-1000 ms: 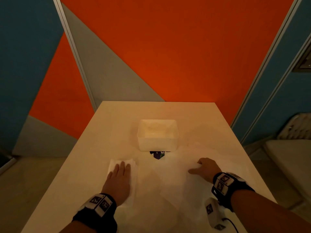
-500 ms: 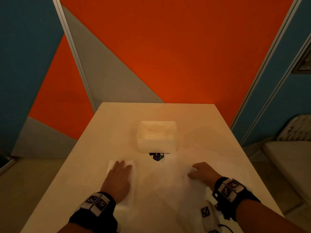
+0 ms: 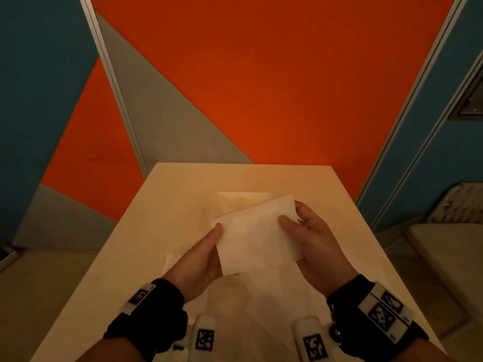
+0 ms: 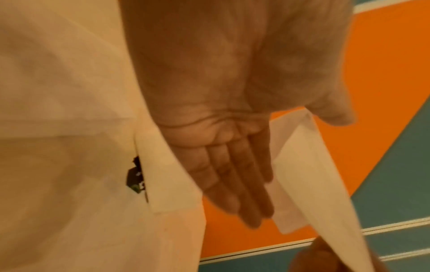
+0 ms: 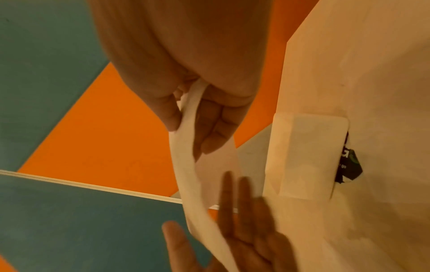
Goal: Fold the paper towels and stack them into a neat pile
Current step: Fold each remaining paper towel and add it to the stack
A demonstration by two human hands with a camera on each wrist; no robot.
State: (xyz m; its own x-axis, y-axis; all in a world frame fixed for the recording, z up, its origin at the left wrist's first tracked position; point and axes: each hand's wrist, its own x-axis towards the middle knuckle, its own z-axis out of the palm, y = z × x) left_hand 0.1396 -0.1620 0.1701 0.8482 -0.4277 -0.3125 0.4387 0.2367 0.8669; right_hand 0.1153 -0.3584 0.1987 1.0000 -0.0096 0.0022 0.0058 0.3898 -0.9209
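Observation:
Both hands hold one white paper towel (image 3: pixel 256 239) up in the air above the cream table (image 3: pixel 156 218). My left hand (image 3: pixel 218 231) pinches its left edge, thumb on top and straight fingers underneath, as the left wrist view shows on the towel (image 4: pixel 314 184). My right hand (image 3: pixel 287 220) pinches the right edge in the same way; in the right wrist view the towel (image 5: pixel 186 156) sags between thumb and fingers. A folded towel (image 3: pixel 172 259) lies on the table, partly hidden under my left hand. Unfolded towels (image 3: pixel 274 296) lie flat near me.
A white plastic bin (image 3: pixel 243 199) stands mid-table, mostly hidden behind the held towel. A small dark packet (image 5: pixel 349 165) lies against its near side. Orange and blue wall panels stand beyond the far edge. A pale seat (image 3: pixel 444 257) is at the right.
Both hands have left the table: the left came off the folded towel, the right lifted a towel from the loose ones, and both now hold it in the air. The camera tilted.

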